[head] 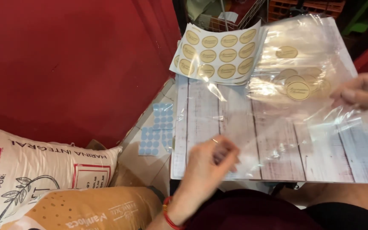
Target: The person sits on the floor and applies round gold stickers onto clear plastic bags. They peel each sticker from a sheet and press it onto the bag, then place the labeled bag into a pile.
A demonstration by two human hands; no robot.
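A clear plastic bag (277, 110) is stretched over a whitewashed wood-pattern board (201, 127). My left hand (207, 168) pinches the bag's near left corner. My right hand (360, 91), with a ring on one finger, grips the bag's far right edge. A gold oval sticker (298, 90) shows on the bag near my right hand, and more gold ovals show through the plastic behind it. Sheets of gold oval stickers (216, 53) lie at the board's far left corner, partly lifted.
Two light-blue sheets of round dot stickers (156, 134) lie left of the board. A white printed sack (35, 166) and a tan sack (86, 208) sit at lower left. A red wall (64, 59) fills the left. A wire basket (231, 15) stands behind the board.
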